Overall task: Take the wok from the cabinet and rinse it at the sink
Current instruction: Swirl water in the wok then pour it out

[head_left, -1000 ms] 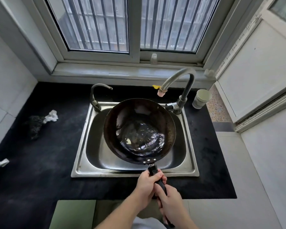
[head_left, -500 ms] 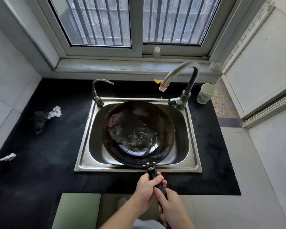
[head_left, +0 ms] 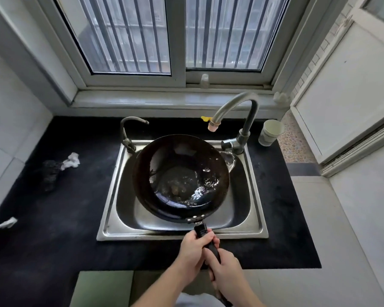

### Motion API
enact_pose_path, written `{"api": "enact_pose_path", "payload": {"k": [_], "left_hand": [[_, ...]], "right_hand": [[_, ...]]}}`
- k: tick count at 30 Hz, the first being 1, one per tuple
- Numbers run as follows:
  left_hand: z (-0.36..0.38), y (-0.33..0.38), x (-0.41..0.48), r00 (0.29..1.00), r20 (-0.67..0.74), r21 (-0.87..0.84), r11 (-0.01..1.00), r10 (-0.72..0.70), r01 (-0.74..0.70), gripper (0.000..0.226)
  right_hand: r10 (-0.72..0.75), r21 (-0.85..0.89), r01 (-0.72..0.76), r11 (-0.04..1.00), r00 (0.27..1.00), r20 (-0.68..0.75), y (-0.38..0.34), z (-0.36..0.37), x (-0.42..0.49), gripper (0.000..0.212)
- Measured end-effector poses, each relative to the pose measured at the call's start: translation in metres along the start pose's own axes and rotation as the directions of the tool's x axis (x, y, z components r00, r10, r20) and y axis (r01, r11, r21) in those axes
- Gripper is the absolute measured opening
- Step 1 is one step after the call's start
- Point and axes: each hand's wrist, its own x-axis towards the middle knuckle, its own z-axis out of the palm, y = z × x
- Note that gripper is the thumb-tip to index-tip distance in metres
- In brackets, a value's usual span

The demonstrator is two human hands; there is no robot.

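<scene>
A dark round wok (head_left: 181, 177) hangs over the steel sink (head_left: 111, 189), tilted a little, with water pooled and glinting in its bottom. Water spills off its far right rim into the basin. Its black handle (head_left: 201, 231) points toward me. My left hand (head_left: 194, 249) grips the handle close to the wok. My right hand (head_left: 225, 273) grips the handle just behind it. The handle's end is hidden under my right hand.
A tall curved tap (head_left: 237, 116) stands at the sink's back right, a small tap (head_left: 128, 134) at its back left. A pale cup (head_left: 269, 132) sits right of the tall tap. Crumpled tissue (head_left: 71, 161) and a dark scrubber (head_left: 48, 173) lie on the black counter (head_left: 42, 229).
The wok has rocked and the water in it has swirled toward the right side, some spilling over the right rim. Both hands have kept their grip on the handle.
</scene>
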Motion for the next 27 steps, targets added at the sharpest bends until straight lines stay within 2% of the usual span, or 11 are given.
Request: {"api": "enact_pose_path", "payload": {"k": [5, 10, 15, 20, 24, 27], "left_hand": [[-0.009, -0.005, 0.001, 0.999, -0.046, -0.052, 0.998, -0.026, 0.023, 0.008], [-0.007, -0.015, 0.003, 0.998, 0.0, -0.113, 0.991, -0.068, 0.068, 0.01], [0.003, -0.017, 0.006, 0.993, 0.06, -0.072, 0.992, -0.101, 0.105, 0.01], [0.007, -0.01, 0.008, 0.995, 0.06, -0.059, 0.994, -0.085, 0.089, 0.009], [0.004, -0.006, 0.005, 0.998, 0.026, -0.082, 0.995, -0.052, 0.054, 0.012], [0.001, -0.006, 0.003, 0.998, 0.037, -0.168, 0.984, -0.048, 0.054, 0.012]], "right_hand": [[0.009, 0.007, -0.009, 1.0, 0.999, 0.036, 0.001, 0.005, -0.001, 0.034], [0.033, -0.032, -0.033, 0.999, 0.999, 0.018, 0.009, 0.002, -0.004, 0.035], [0.04, -0.082, -0.045, 0.996, 0.997, -0.058, 0.015, -0.005, -0.006, 0.037], [0.02, -0.031, -0.022, 0.999, 0.998, -0.063, 0.006, -0.005, -0.007, 0.035], [-0.029, -0.155, 0.022, 0.988, 0.998, -0.047, 0.003, -0.004, -0.003, 0.029], [-0.081, -0.219, 0.073, 0.973, 0.996, -0.03, 0.001, -0.004, -0.004, 0.024]]}}
